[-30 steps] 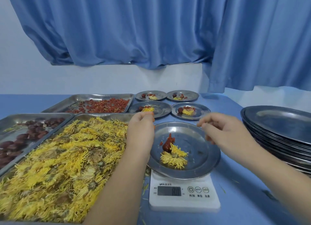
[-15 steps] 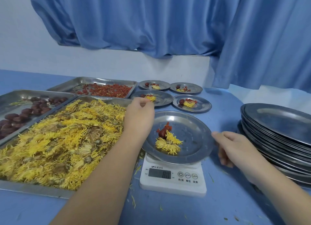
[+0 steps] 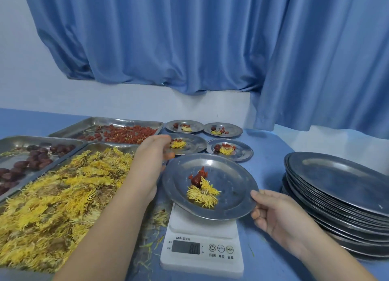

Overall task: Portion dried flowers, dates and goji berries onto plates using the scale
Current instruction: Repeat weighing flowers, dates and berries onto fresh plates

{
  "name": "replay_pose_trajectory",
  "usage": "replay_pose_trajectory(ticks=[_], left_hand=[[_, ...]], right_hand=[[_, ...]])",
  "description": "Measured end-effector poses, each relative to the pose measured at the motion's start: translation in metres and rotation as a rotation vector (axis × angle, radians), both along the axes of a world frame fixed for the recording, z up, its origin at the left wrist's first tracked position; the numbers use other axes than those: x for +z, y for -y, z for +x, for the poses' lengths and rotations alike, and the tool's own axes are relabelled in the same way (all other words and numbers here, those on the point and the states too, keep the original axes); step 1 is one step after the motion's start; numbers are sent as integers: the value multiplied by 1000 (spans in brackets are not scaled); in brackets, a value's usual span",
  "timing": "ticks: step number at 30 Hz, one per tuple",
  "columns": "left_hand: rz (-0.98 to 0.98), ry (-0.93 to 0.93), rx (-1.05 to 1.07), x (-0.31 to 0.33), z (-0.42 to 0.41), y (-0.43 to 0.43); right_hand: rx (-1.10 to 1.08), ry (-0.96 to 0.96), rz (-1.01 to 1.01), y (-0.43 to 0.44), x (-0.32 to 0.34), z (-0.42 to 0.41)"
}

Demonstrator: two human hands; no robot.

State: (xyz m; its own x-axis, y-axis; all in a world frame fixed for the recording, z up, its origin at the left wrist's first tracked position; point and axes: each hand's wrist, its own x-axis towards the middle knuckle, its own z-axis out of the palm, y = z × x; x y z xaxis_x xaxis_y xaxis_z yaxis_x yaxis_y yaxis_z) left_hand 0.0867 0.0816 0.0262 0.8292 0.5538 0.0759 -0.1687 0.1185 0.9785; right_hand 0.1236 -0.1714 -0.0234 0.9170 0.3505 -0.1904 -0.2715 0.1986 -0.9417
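A steel plate (image 3: 229, 188) sits on the white scale (image 3: 202, 259), shifted toward its right side. It carries dried yellow flowers (image 3: 203, 193), a dark date (image 3: 196, 178) and red goji berries (image 3: 202, 171). My right hand (image 3: 273, 215) grips the plate's right rim, thumb on top. My left hand (image 3: 152, 154) is curled at the plate's far-left rim, thumb tip on the edge. The scale display (image 3: 186, 247) shows digits.
Left of the scale lie a tray of loose flowers (image 3: 63, 196), a tray of dates (image 3: 31, 160) and a tray of goji berries (image 3: 126, 132). Several portioned plates (image 3: 230, 149) stand behind. A tall stack of plates (image 3: 341, 200) fills the right side.
My right hand dropped from above the plate and took hold of its right rim. My left hand stayed at the plate's left rim.
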Motion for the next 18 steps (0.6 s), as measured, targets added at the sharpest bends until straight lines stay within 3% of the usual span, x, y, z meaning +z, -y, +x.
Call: replay_pose_trajectory(ticks=[14, 18], left_hand=[[-155, 123, -380, 68, 10, -37], [-78, 121, -467, 71, 7, -37]], right_hand=[[-277, 46, 133, -44, 23, 65], [-469, 52, 128, -58, 27, 111]])
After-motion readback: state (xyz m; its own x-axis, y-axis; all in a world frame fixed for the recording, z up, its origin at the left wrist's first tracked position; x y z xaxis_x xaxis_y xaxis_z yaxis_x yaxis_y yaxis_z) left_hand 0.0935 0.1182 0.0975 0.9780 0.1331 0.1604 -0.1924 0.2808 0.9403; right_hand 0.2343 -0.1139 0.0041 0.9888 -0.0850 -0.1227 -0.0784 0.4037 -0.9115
